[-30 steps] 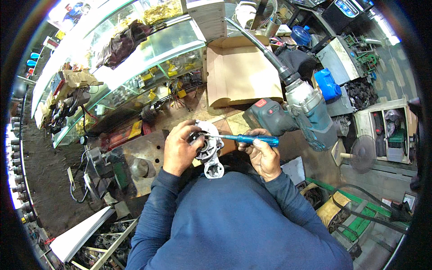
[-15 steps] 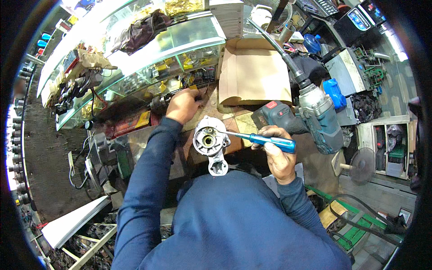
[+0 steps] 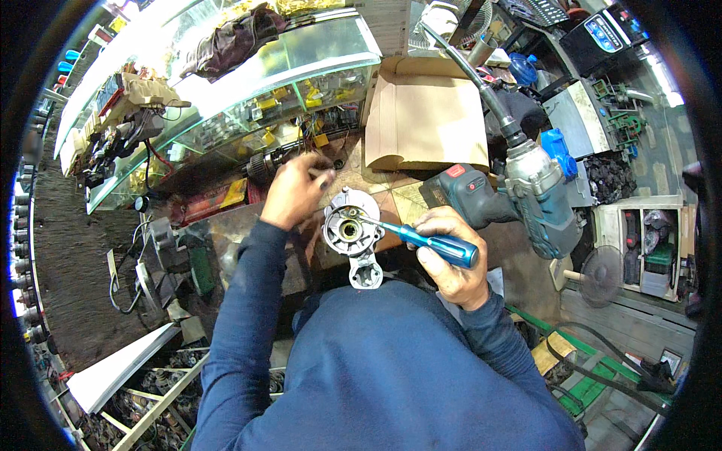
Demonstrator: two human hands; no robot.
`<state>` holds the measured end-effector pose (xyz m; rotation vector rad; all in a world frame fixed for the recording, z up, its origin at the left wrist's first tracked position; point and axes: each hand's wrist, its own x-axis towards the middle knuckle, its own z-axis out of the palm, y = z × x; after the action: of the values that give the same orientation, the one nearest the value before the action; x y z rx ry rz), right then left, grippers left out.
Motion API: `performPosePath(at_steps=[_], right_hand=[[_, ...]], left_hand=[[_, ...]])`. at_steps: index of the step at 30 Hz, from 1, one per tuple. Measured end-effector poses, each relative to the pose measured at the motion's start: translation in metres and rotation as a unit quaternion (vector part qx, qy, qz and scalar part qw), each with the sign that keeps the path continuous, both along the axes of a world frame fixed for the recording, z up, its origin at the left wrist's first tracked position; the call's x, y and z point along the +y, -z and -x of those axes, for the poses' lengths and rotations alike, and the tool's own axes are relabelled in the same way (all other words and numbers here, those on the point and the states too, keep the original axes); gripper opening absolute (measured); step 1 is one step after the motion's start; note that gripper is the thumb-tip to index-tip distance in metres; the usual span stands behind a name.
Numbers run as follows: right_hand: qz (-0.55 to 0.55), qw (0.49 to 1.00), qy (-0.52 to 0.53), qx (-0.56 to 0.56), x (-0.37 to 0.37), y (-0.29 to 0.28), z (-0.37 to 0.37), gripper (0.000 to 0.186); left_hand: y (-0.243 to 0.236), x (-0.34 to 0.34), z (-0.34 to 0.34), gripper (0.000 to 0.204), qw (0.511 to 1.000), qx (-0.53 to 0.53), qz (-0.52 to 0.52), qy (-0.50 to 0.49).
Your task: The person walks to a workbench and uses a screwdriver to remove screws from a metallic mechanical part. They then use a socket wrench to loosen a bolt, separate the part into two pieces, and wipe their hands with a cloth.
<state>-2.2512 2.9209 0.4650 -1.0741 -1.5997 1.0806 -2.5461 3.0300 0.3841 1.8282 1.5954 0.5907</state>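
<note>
A blue-handled screwdriver (image 3: 451,249) is gripped in my right hand (image 3: 455,278), its shaft pointing left. The tip rests at the open round face of a grey cast metal housing (image 3: 366,274), beside the ring-lined bore. That housing stands on the bench close to my body, its narrower lobe toward me. Above and left of it, my left hand (image 3: 292,197) is raised off the bench with curled, slightly blurred fingers. A small dark spot shows at its fingertips; I cannot make out what it is. Behind this hand lies a dark cylindrical metal part (image 3: 260,167).
A cordless impact wrench (image 3: 532,197) with a long extension lies at right, next to an open cardboard box (image 3: 429,120). A glass display case (image 3: 316,71) runs along the far left. A red box (image 3: 218,207) and loose metal parts sit at left.
My left hand has drawn back left and toward me from the far side of the housing. My right hand has moved slightly left, bringing the screwdriver's tip further over the housing's face.
</note>
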Motion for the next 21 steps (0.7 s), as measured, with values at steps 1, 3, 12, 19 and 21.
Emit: performPosePath(at_steps=[1,3,12,19,21], right_hand=[[-0.004,1.000,-0.004,-0.007,0.002,-0.002,0.002,0.022],[-0.033,0.999,-0.011,-0.032,0.007,-0.006,0.006,0.023],[-0.046,0.992,-0.056,-0.102,0.040,-0.027,0.027,0.024],[0.106,0.990,-0.051,-0.078,0.060,-0.044,0.044,0.025],[0.137,0.987,-0.027,-0.076,0.065,-0.044,0.048,0.023]], left_hand=[[-0.007,-0.012,0.005,0.034,0.999,-0.031,0.020,0.018],[-0.016,-0.040,0.007,0.046,0.994,-0.086,0.062,0.014],[-0.016,-0.117,-0.035,0.125,0.959,-0.246,0.128,-0.053],[-0.010,-0.128,-0.051,0.130,0.990,-0.120,0.031,-0.068],[-0.008,-0.129,-0.053,0.130,0.992,-0.110,0.024,-0.056]])
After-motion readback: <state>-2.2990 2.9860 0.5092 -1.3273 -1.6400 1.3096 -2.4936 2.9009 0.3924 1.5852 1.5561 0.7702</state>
